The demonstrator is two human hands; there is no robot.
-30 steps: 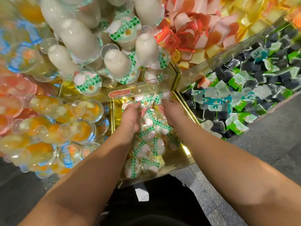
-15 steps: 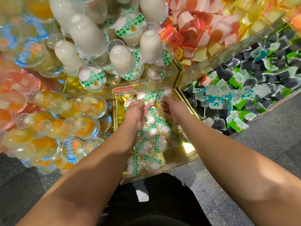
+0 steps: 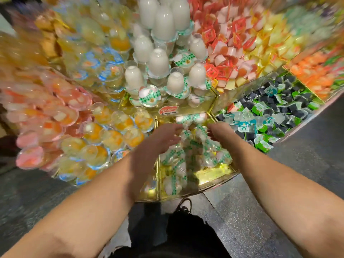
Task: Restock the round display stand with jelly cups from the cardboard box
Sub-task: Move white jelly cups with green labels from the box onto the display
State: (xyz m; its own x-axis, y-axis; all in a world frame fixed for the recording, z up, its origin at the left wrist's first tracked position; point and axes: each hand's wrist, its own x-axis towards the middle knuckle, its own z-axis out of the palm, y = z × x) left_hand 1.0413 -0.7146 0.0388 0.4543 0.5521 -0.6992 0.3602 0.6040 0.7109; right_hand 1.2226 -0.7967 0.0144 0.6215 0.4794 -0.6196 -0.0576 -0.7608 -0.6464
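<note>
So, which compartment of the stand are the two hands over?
The lower gold compartment holding green-checked white jelly cups, between the orange fruit cups and the dark square jellies.

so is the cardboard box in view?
No, only the stand, its jelly cups, both hands and the floor show.
</note>
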